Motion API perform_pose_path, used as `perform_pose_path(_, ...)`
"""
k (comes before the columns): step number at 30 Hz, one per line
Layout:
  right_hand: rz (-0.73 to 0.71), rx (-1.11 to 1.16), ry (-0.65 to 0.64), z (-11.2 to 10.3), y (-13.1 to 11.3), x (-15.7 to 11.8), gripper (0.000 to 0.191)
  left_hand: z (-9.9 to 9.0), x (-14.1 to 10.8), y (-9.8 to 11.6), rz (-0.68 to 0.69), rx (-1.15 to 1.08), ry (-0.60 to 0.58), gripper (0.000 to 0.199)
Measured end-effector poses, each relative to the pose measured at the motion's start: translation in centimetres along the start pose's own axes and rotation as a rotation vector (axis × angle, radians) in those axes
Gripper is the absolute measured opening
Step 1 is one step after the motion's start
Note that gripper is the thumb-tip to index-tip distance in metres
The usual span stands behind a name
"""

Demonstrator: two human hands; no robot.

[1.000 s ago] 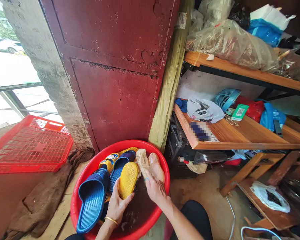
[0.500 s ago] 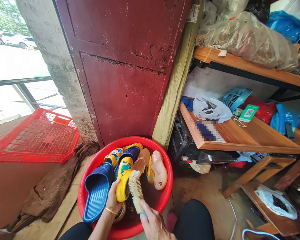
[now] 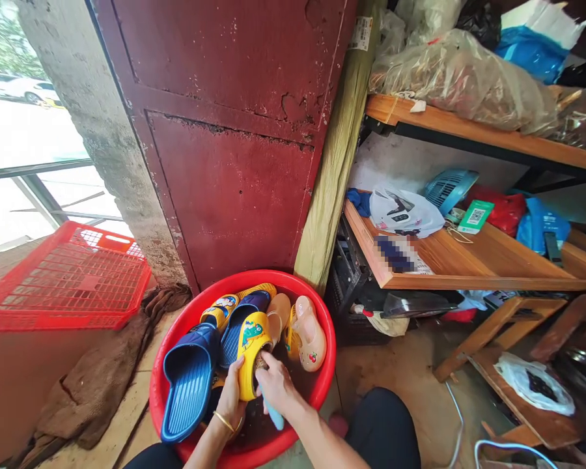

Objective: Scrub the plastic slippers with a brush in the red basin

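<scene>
A yellow slipper (image 3: 254,332) with a green cartoon figure is tilted above the red basin (image 3: 328,365), gripped at its side by my left hand (image 3: 232,397). My right hand (image 3: 277,384) is closed round the brush (image 3: 272,409), whose light-blue handle points down; its bristles are mostly hidden inside the slipper's opening. Around them in the basin lie a large blue slipper (image 3: 188,378), a darker blue one (image 3: 234,326), another yellow slipper (image 3: 222,309) and a beige shoe (image 3: 308,332) with a cherry decoration. Dark water shows at the basin's bottom.
A red plastic crate (image 3: 73,280) and a brown cloth (image 3: 88,384) are at the left. Behind the basin stands a dark red door (image 3: 234,195). Wooden shelves (image 3: 469,260) holding bags and a blue fan (image 3: 449,190) fill the right, with a wooden stool (image 3: 527,391) below.
The brush has moved from beside the yellow slipper into its opening, with my right hand now close against the slipper. The slipper has turned slightly in my left hand. The view has shifted a little.
</scene>
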State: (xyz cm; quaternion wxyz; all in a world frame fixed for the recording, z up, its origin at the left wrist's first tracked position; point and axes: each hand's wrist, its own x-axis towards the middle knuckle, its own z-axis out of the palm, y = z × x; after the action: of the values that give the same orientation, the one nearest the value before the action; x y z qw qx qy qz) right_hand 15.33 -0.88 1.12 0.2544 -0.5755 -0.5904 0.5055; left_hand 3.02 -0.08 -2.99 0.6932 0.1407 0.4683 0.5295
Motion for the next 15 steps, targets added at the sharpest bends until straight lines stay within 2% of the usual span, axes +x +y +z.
perform_pose_path(2, -0.006, 0.052, -0.019, 0.1, -0.5, 1.0, 0.043, -0.2, 0.2, -0.1, 0.025, 0.014, 0.015, 0.037)
perform_pose_path(4, -0.011, 0.044, -0.116, -0.6, -0.5, 1.1, 0.041, -0.6, 0.6, 0.0, 0.042, 0.013, 0.04, 0.036)
perform_pose_path(7, -0.008, -0.069, -0.341, -2.7, -0.1, -0.3, 0.036, -1.4, 1.5, 0.0, 0.081, 0.034, 0.101, 0.037)
perform_pose_path(9, -0.02, -0.176, -0.427, -4.2, 0.5, -2.0, 0.036, -1.8, 2.2, -0.2, 0.134, 0.085, 0.128, 0.041)
perform_pose_path(11, -0.05, -0.285, -0.428, -5.3, 1.3, -3.7, 0.037, -2.2, 2.8, -0.4, 0.21, 0.146, 0.132, 0.047)
perform_pose_path(15, -0.16, -0.548, -0.255, -5.4, 2.5, -5.7, 0.04, -2.2, 3.4, -0.8, 0.289, 0.165, 0.123, 0.052)
